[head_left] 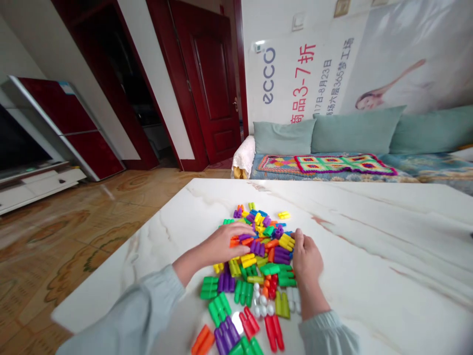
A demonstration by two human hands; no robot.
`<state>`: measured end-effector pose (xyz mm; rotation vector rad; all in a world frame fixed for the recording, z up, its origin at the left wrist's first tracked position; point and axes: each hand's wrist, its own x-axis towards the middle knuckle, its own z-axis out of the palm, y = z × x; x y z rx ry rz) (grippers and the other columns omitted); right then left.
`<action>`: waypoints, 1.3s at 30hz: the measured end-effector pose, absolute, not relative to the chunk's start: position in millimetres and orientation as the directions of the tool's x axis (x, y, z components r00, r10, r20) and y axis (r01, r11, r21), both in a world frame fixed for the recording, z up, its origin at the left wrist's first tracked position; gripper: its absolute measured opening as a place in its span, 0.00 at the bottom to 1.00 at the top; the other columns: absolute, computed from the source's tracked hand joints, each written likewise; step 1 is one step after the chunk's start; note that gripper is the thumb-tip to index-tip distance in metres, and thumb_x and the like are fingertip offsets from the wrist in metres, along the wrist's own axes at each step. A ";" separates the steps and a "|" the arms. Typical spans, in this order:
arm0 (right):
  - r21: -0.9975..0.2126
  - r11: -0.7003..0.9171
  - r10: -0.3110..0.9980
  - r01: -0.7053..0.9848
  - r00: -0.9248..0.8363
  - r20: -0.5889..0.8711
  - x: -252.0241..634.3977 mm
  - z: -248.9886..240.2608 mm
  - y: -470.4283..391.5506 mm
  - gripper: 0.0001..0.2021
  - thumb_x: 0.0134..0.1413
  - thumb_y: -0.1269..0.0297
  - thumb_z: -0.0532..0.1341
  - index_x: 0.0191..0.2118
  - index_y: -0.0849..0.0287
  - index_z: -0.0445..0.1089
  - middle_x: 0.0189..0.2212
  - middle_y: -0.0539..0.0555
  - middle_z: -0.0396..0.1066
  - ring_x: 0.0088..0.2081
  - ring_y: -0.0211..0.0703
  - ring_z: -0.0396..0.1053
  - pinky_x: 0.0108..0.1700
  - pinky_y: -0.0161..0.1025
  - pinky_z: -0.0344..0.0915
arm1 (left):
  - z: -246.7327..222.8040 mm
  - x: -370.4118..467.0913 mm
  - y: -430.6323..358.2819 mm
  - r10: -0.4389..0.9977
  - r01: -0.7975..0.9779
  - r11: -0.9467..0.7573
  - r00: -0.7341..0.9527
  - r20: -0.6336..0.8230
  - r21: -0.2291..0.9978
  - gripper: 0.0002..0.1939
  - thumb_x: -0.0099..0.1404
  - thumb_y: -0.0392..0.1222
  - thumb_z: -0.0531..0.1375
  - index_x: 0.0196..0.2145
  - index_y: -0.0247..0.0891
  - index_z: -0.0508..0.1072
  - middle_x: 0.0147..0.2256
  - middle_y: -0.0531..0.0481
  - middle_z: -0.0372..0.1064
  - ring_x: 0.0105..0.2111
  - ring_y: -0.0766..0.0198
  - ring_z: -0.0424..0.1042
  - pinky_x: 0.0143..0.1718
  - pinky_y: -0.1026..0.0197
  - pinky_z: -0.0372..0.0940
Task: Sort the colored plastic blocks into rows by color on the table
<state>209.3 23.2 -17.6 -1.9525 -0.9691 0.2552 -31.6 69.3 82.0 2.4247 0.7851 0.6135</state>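
Loose pale grey-blue sleeves point(129, 310), gathered cuffs point(318, 328)

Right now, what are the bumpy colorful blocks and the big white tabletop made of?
The colorful blocks look like hard, shiny plastic: they're smooth, evenly colored and have little bright glints. The tabletop looks like smooth marble, because it's white with brown and gray veins, but that could be a pattern on some other material.

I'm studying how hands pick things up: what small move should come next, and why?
Perhaps close the left hand on the yellow piece by its thumb: the hand is open over the pile of coloured pieces, with that piece beside the thumb tip.
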 end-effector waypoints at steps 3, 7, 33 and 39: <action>-0.847 -0.277 0.676 0.453 0.718 0.163 208.8 -20.1 23.2 0.35 0.62 0.39 0.41 0.39 0.60 0.77 0.38 0.62 0.76 0.38 0.52 0.69 0.34 0.41 0.55 | 59.7 -93.9 11.7 0.785 0.520 -0.559 0.583 0.209 0.646 0.37 0.55 0.58 0.68 0.61 0.51 0.67 0.64 0.49 0.59 0.63 0.48 0.58 0.66 0.53 0.53; -0.945 -0.091 0.569 0.313 0.795 0.208 212.8 -25.5 25.1 0.34 0.58 0.38 0.45 0.41 0.64 0.75 0.40 0.64 0.75 0.42 0.52 0.69 0.42 0.43 0.60 | 14.2 -149.1 -54.8 0.856 0.645 -0.392 0.518 0.002 0.656 0.63 0.41 0.62 0.73 0.69 0.57 0.46 0.71 0.53 0.37 0.69 0.42 0.39 0.69 0.45 0.41; -0.339 0.014 0.883 0.941 0.147 0.445 131.8 -49.3 -152.8 0.34 0.62 0.54 0.55 0.69 0.62 0.46 0.69 0.70 0.41 0.70 0.61 0.40 0.63 0.55 0.52 | -42.7 -81.2 -54.0 0.878 0.748 -0.476 0.374 0.299 0.462 0.51 0.57 0.60 0.65 0.68 0.38 0.46 0.67 0.31 0.49 0.67 0.43 0.48 0.65 0.39 0.45; -0.277 -0.069 0.902 0.958 0.178 0.393 127.7 -43.8 -154.4 0.31 0.65 0.55 0.51 0.69 0.62 0.47 0.69 0.68 0.44 0.69 0.58 0.43 0.64 0.53 0.51 | -42.9 -82.0 -54.4 0.860 0.732 -0.504 0.376 0.345 0.458 0.43 0.60 0.56 0.64 0.66 0.38 0.53 0.65 0.33 0.54 0.66 0.43 0.52 0.65 0.39 0.47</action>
